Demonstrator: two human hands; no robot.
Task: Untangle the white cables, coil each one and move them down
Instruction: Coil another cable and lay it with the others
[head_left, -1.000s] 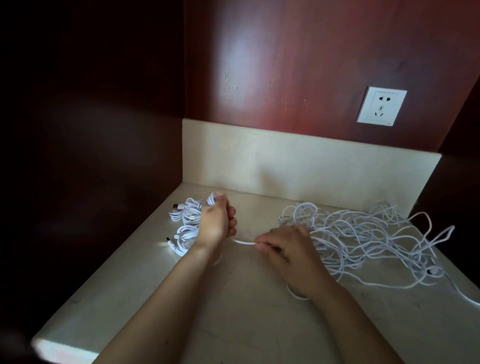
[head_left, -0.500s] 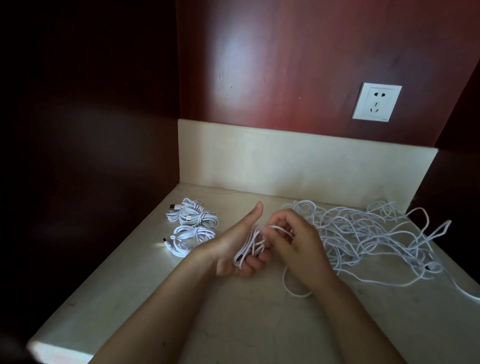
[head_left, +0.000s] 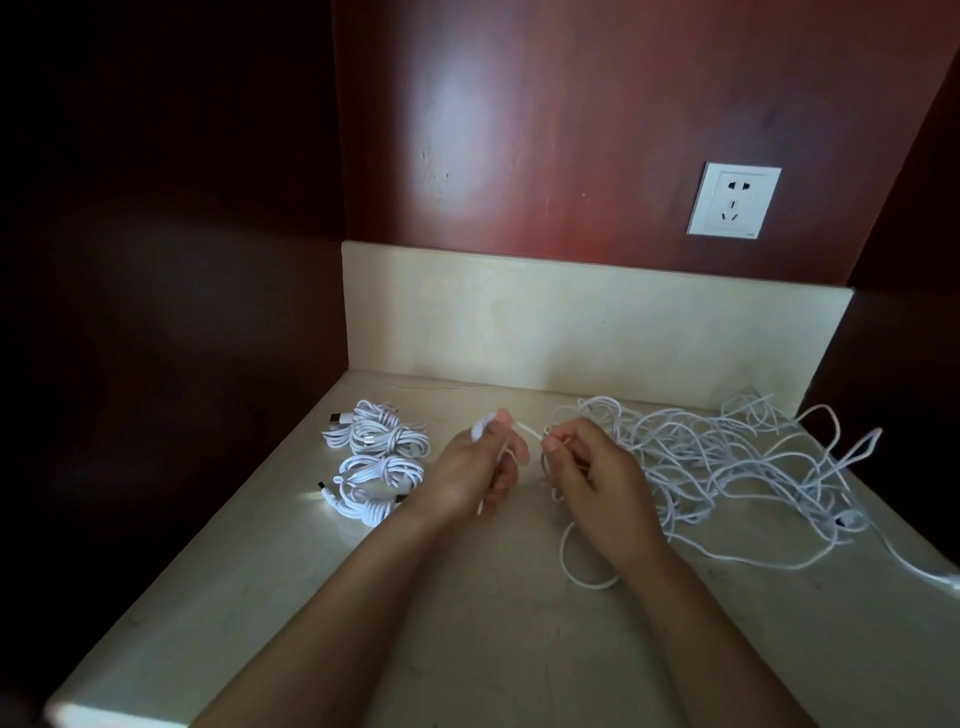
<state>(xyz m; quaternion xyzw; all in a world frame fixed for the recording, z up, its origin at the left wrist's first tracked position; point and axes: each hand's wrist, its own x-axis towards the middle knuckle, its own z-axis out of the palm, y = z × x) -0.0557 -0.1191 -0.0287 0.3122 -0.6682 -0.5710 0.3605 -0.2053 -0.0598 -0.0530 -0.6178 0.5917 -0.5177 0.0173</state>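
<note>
The left hand (head_left: 470, 475) is closed round a small bunch of white cable (head_left: 525, 429). A bend of it pokes out above the thumb. The right hand (head_left: 597, 483) pinches the same cable between thumb and fingertips, just beside the left hand, so a short strand spans the gap between them. Both hands are raised a little over the middle of the pale counter (head_left: 467, 634). More of the cable drops below the right hand and lies in a loop (head_left: 587, 577) on the counter under that wrist. Right of the right hand, and partly hidden by it, the tangle (head_left: 727, 457) sprawls toward the back right corner, with one strand running off the right edge. Left of the left hand sit the finished coils (head_left: 384, 441), grouped near the counter's left edge with a plug (head_left: 340, 417) sticking out on the far side. A cream backsplash (head_left: 571, 332) runs along the back of the counter. Above it, a white outlet (head_left: 734, 200) is set in the red-brown wall (head_left: 571, 130). The left side is too dark to read.
</note>
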